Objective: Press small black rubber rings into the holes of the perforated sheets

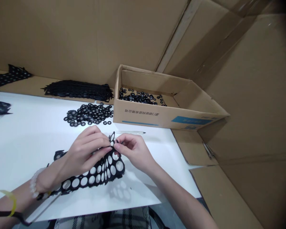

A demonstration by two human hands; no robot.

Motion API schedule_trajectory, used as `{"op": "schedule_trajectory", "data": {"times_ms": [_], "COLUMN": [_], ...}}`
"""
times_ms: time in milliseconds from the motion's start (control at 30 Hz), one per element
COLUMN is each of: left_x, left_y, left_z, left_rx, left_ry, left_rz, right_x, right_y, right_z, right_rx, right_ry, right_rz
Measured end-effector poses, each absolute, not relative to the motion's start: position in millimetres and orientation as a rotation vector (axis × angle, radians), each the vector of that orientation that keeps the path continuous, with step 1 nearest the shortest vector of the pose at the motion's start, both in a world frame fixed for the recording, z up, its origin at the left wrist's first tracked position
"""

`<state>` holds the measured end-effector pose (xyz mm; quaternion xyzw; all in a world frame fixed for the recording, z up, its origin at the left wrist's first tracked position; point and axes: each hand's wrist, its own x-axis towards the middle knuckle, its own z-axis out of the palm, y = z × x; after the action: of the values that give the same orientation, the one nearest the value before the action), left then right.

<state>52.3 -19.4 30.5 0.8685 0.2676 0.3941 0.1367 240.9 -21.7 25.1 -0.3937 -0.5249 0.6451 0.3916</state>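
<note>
A black rubber sheet (pixel 101 171) full of round holes hangs bent between my hands, just above the white table. My left hand (pixel 85 151), with a beaded bracelet (pixel 34 184) at the wrist, pinches its upper edge. Close beside it, the thumb and fingers of my right hand (pixel 133 149) are closed on the same edge near the corner. Part of the sheet lies hidden behind my left hand and wrist. Whether a loose ring sits between my fingertips I cannot make out.
Beyond my hands lies a heap of black rings (pixel 90 114). An open cardboard box (pixel 143 111) holds more rings. A pen (pixel 131 132) lies before it. Stacked black sheets (pixel 78 90) rest at the back, other holed sheets (pixel 0 108) at the left. Cardboard walls (pixel 73 35) enclose the table (pixel 26 133).
</note>
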Motion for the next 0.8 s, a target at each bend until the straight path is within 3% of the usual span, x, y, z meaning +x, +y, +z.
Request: {"op": "schedule_trajectory", "data": {"times_ms": [567, 800], "left_x": [64.7, 61.2], "left_y": [-33.7, -25.0], "left_z": [14.0, 23.0], "left_rx": [1.658, 2.210], "left_ry": [0.986, 0.976], "left_rz": [1.192, 1.238], "right_x": [225.8, 235.1], "right_y": [-37.2, -21.7], "right_z": [19.7, 16.7], "right_rx": [-0.890, -0.993], "right_ry": [-1.303, -1.431], "right_rz": [1.112, 1.475]}}
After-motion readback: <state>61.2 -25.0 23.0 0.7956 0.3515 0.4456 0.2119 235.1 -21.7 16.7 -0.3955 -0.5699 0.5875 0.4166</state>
